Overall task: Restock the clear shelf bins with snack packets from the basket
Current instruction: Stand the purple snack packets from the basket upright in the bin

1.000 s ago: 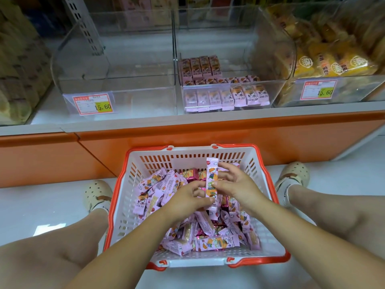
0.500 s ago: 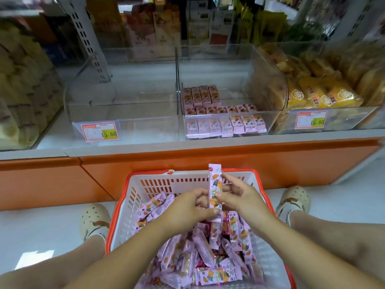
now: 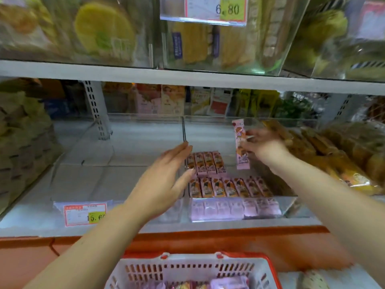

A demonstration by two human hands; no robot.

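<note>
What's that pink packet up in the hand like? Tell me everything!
The pink packet is long, thin and shiny like plastic wrap, with a blurry orange picture on it. It stands upright in the air, pinched at its middle by the right hand, above the clear bin where matching packets lie in rows. Nothing else touches it.

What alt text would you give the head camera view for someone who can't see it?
The right hand holds a pink snack packet upright above a clear shelf bin where two rows of matching packets lie flat. The open left hand hovers by the bin's left edge, holding nothing, and a white and red basket sits below the shelf.
</note>
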